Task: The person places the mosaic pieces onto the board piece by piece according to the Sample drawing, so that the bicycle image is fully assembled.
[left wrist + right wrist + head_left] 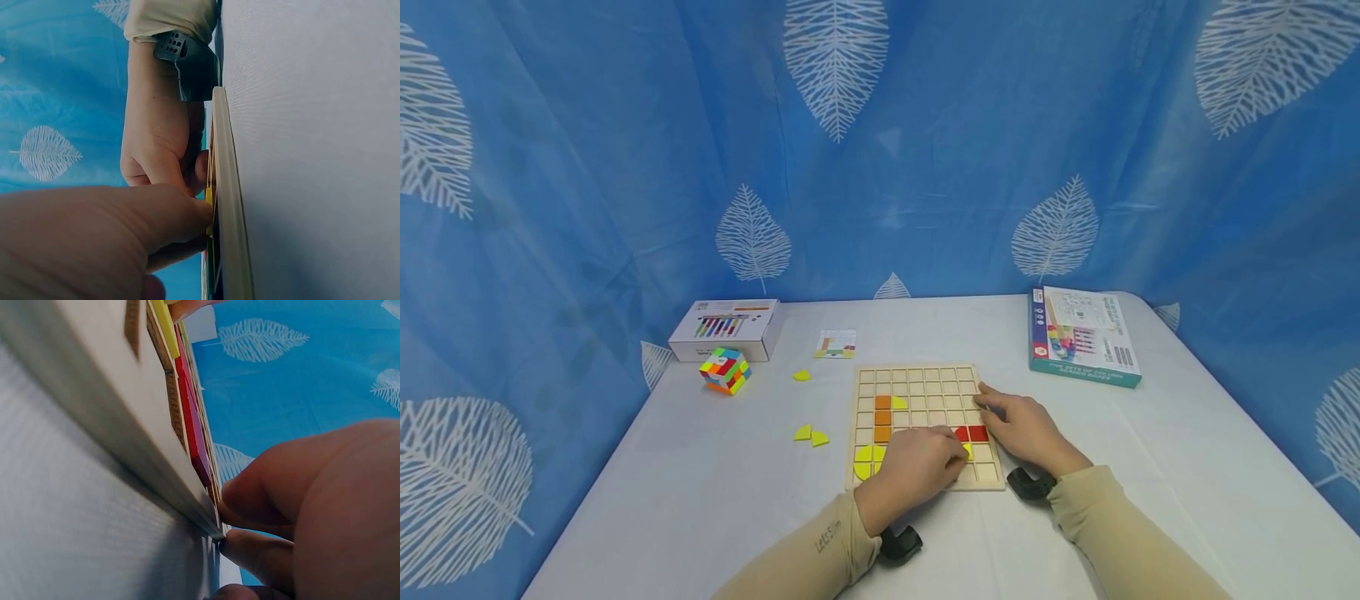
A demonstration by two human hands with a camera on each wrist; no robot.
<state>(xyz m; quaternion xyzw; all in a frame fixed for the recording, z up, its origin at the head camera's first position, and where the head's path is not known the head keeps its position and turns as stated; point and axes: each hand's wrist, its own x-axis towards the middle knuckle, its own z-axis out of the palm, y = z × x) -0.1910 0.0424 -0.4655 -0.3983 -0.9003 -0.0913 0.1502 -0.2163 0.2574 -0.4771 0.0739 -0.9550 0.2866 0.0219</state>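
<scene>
A square wooden grid board (930, 375) lies on the table, with orange squares (882, 419), red pieces (977, 433) and yellow pieces (863, 463) in some of its cells. Over its lower right part, my left hand (917, 467) pinches a yellow piece (209, 203) between thumb and finger, low against the board. The piece's full outline is hidden by the fingers. At the board's right edge, my right hand (1026, 427) grips the rim; in the right wrist view its fingertips (234, 490) meet the board's corner, close to a red piece (199, 456).
Loose yellow quarter-circles (819, 438) lie left of the board, another one (802, 375) farther back. A small pattern card (836, 343) lies behind them. A colour cube (726, 371) stands before a white box (726, 329); a flat game box (1084, 336) lies at back right.
</scene>
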